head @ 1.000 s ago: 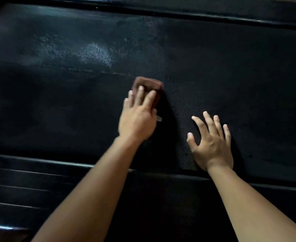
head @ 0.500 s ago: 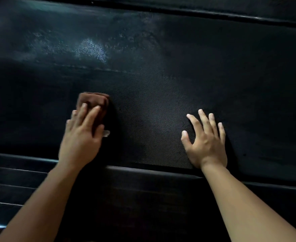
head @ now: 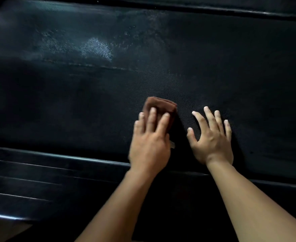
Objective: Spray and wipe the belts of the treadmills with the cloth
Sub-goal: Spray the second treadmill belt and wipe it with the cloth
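Two bare hands on a dark treadmill belt (head: 161, 49), the left pressing a brown cloth (head: 161, 104).

Head view: a glossy ribbed side rail (head: 56, 165) runs along the near edge of the belt, and both forearms cross it. A second rail (head: 213, 9) lies at the far edge. A pale speckled damp patch (head: 98, 49) sits well beyond the hands. The left hand (head: 149, 144) lies flat, its grip open, with straight fingers on the folded, soft-looking cloth. The right hand (head: 211, 142), just beside it, rests spread and open on the finely woven belt and holds nothing.
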A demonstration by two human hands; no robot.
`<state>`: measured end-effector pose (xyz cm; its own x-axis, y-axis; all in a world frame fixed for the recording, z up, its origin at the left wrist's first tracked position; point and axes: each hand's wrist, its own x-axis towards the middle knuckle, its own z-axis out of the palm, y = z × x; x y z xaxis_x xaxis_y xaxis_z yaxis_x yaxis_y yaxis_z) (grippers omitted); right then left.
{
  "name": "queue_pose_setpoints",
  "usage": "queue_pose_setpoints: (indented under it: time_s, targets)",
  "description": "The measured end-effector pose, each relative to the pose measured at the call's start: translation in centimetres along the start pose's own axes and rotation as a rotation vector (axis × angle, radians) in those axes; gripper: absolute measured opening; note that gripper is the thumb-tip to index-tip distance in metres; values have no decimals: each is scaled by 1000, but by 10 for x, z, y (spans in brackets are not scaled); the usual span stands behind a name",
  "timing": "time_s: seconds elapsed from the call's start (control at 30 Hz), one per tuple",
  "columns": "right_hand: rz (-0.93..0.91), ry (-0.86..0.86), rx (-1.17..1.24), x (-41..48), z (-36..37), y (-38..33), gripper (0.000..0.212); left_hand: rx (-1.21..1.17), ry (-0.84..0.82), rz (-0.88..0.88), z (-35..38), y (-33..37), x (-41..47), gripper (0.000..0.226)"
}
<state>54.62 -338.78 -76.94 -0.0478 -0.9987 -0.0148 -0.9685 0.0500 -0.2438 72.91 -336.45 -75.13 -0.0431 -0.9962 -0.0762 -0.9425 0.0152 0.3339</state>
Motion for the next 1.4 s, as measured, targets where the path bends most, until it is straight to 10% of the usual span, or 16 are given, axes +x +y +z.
queue_pose_setpoints:
  time_s: [0.27, 0.57, 1.17, 1.4]
  targets:
    - [-3, 2, 1, 0, 1, 1, 61, -79, -55, 81, -1, -14, -2, 59]
    - [-9, 8, 6, 1, 2, 1, 59, -95, 52, -345, -51, -129, 22, 61]
    - [-58, -25, 112, -4, -9, 7, 69, -6, -95, -53, -22, -27, 1, 68]
    - [-159, -114, 59, -17, -34, 46, 65, 25, -58, -241, -33, -51, -2, 67]
